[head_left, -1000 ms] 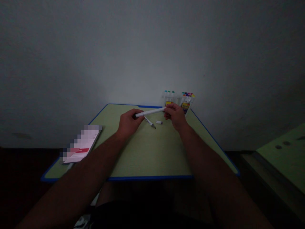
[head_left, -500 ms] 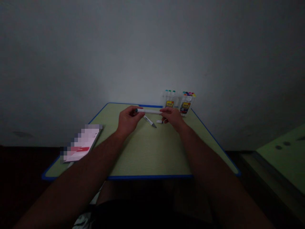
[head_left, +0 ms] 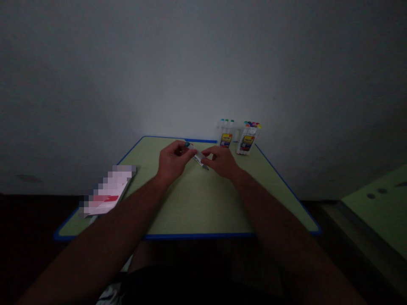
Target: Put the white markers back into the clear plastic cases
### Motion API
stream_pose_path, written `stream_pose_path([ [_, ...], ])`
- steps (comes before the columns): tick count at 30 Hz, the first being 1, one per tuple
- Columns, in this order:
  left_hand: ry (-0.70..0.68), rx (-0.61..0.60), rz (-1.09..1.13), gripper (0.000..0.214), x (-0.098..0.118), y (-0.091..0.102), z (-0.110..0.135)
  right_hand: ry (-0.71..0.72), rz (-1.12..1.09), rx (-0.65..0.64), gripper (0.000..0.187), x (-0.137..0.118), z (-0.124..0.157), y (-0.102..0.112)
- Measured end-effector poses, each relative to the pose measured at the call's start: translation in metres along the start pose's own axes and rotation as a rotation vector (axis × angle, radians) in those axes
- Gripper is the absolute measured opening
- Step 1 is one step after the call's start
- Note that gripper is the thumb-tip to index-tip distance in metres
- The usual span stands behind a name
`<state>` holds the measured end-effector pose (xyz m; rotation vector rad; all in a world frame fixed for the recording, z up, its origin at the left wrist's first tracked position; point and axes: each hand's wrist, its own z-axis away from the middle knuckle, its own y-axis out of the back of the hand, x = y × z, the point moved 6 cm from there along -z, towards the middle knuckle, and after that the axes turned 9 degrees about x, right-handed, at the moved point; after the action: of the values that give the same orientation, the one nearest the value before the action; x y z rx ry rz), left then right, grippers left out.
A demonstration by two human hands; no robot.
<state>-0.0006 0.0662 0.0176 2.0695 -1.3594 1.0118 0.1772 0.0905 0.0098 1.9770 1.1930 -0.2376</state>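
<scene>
My left hand (head_left: 172, 159) is closed around a white marker (head_left: 199, 155) with a dark teal end showing above the fingers. The held marker slants down to the right. At its lower end, the thumb and fingers of my right hand (head_left: 221, 162) pinch it. Just beneath lies another marker with a grey tip (head_left: 205, 167), mostly covered by the held one. The small white cap on the table is hidden behind my right hand.
Two clear cases of markers, one (head_left: 226, 137) with a few pens and a fuller one (head_left: 248, 140), stand at the back right. On the left of the blue-edged table (head_left: 203, 207) lies a tablet-like screen (head_left: 111, 192), partly pixelated. A wall rises behind.
The held marker has turned from level to slanting down rightward. My right hand has moved left, closer to my left hand, and now covers the loose cap.
</scene>
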Motion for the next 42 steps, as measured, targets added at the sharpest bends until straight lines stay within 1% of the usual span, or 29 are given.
stream_pose_path([
  [2,0.005,-0.015,0.027,0.021,0.000,-0.001,0.001,-0.004,-0.016,-0.019,0.014,-0.001,0.001,-0.002],
  [3,0.016,-0.030,0.045,0.023,-0.001,-0.002,0.002,-0.027,-0.031,-0.008,0.013,0.000,0.000,-0.001],
  [5,0.045,-0.058,0.078,0.029,-0.003,-0.004,0.003,-0.121,-0.106,0.042,0.012,0.003,-0.001,0.002],
  [7,0.067,-0.072,0.073,0.033,-0.005,-0.004,0.003,-0.265,-0.262,0.097,0.014,0.009,-0.003,0.006],
  [10,0.075,-0.100,-0.002,0.030,-0.009,-0.005,0.003,-0.462,-0.560,0.140,0.023,0.018,-0.004,0.008],
  [13,0.088,-0.186,-0.061,0.028,-0.014,-0.009,0.006,-0.554,-0.732,0.128,0.030,0.022,-0.004,0.007],
  [17,0.154,-0.341,-0.054,0.028,-0.017,-0.018,0.012,-0.573,-0.804,0.093,0.035,0.022,-0.002,0.003],
  [19,0.167,-0.355,-0.049,0.024,-0.017,-0.019,0.013,-0.576,-0.820,0.081,0.036,0.022,-0.002,0.001],
  [21,0.159,-0.321,-0.085,0.020,-0.016,-0.016,0.011,-0.594,-0.830,0.093,0.036,0.023,-0.002,0.001],
  [22,0.154,-0.301,-0.116,0.020,-0.017,-0.014,0.010,-0.609,-0.835,0.122,0.036,0.025,-0.002,0.002],
  [26,0.163,-0.252,-0.232,0.021,-0.022,-0.008,0.005,-0.646,-0.869,0.328,0.033,0.037,-0.004,0.019],
  [28,0.163,-0.236,-0.269,0.021,-0.024,-0.006,0.004,-0.654,-0.871,0.401,0.031,0.043,-0.005,0.027],
  [31,0.156,-0.209,-0.329,0.020,-0.025,-0.004,0.003,-0.670,-0.852,0.424,0.026,0.048,-0.006,0.032],
  [36,0.164,-0.155,-0.418,0.018,-0.025,0.001,-0.001,-0.672,-0.839,0.448,0.018,0.050,-0.005,0.032],
  [40,0.175,-0.125,-0.506,0.019,-0.032,0.007,-0.008,-0.660,-0.843,0.497,0.017,0.052,-0.006,0.036],
  [42,0.152,-0.140,-0.603,0.021,-0.037,0.010,-0.011,-0.648,-0.845,0.540,0.017,0.054,-0.007,0.040],
])
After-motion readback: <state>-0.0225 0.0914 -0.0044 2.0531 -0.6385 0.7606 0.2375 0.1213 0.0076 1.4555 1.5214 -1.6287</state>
